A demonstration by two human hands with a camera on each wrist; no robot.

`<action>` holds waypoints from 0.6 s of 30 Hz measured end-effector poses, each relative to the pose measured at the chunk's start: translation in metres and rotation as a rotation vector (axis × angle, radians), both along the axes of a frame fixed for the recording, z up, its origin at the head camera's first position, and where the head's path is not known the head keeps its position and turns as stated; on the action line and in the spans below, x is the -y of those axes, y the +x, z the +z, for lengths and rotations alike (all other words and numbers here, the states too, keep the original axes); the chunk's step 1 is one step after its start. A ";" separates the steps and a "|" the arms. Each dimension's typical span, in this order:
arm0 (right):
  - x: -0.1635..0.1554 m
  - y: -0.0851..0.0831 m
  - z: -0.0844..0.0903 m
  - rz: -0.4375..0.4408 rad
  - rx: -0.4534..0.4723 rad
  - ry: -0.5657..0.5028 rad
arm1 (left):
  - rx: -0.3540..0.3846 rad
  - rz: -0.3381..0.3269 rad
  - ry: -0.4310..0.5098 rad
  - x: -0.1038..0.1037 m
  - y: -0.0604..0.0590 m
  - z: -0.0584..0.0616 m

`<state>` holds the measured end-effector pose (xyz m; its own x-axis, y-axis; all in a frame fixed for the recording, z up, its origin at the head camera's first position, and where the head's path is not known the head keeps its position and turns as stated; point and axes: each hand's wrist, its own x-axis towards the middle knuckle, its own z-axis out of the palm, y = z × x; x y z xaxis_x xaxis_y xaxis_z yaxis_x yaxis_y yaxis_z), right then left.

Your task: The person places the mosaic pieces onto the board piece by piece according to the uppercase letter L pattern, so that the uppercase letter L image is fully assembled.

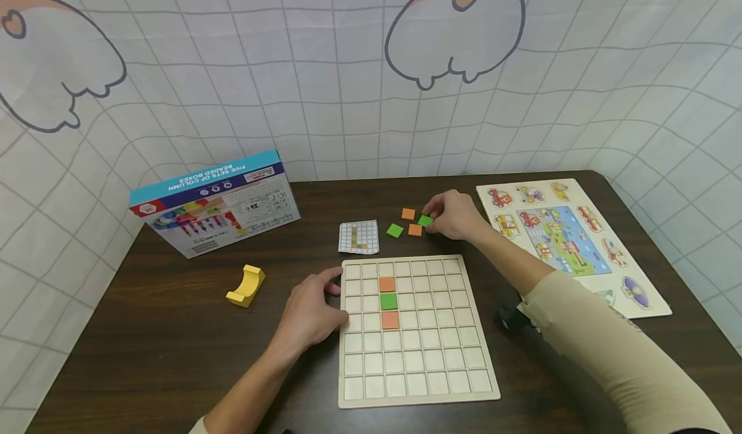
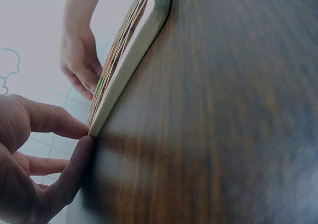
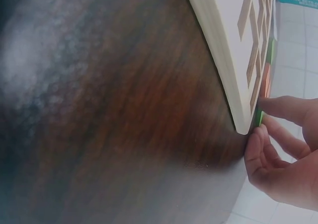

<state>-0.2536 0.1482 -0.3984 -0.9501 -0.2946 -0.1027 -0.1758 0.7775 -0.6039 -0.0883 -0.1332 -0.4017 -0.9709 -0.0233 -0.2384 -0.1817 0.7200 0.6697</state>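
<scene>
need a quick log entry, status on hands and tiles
Left hand flat, steadying grid board. Right hand pinching green tile behind board. Three tiles placed; nothing in the way.

Head looks down; wrists skim tabletop, probably sharing grid board (image 1: 414,328) edge

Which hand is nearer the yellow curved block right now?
Left. The left hand rests at the grid board's left edge, a short way right of the yellow curved block. The right hand is far across the table, pinching a green tile.
</scene>
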 end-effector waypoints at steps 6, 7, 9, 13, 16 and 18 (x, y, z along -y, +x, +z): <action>0.000 0.000 0.001 0.000 -0.017 0.002 | 0.000 -0.002 -0.002 0.000 0.000 0.001; 0.000 0.000 0.001 -0.002 -0.018 0.000 | 0.000 -0.003 -0.004 0.001 0.000 0.001; -0.001 -0.001 0.001 -0.005 -0.019 -0.001 | -0.002 -0.004 -0.008 0.001 0.000 0.000; -0.001 -0.001 0.000 -0.010 -0.017 -0.004 | -0.002 -0.006 -0.015 0.001 0.000 0.000; -0.002 -0.001 0.000 -0.008 -0.017 -0.004 | -0.003 -0.004 -0.016 0.000 0.000 0.000; -0.002 -0.002 0.000 -0.007 -0.018 -0.003 | -0.003 -0.001 -0.017 0.000 0.000 0.000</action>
